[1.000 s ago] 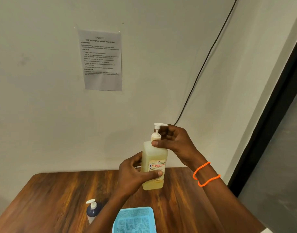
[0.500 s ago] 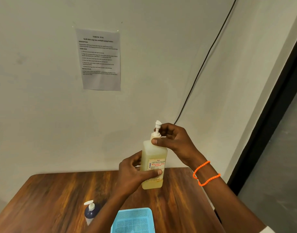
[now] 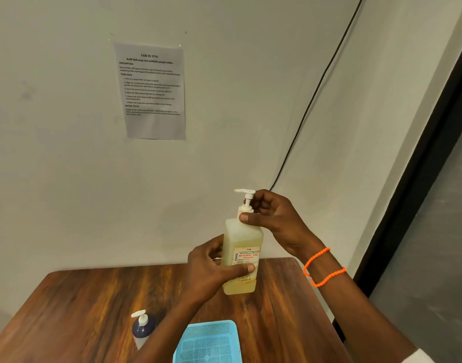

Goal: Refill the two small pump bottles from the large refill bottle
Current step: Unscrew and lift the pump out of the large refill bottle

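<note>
A large yellowish bottle (image 3: 242,239) with a white pump head (image 3: 246,198) and a red-lettered label is held upright above the far part of the wooden table (image 3: 88,305). My left hand (image 3: 211,271) wraps its lower body, thumb across the label. My right hand (image 3: 274,218) grips the pump collar at the neck, fingers curled behind the pump stem. A small pump bottle (image 3: 143,328), dark blue on top with a white pump, stands on the table to the left, partly behind my left forearm.
A light blue perforated basket (image 3: 209,341) sits at the table's near edge, cut off by the frame. A printed sheet (image 3: 152,91) is taped to the wall. A black cable (image 3: 316,93) runs down the wall. A dark door frame is at the right.
The pump nozzle has turned: it pointed right, then toward or away from the camera, and now points left. My right hand's fingers shifted around the pump. The bottle stays in place.
</note>
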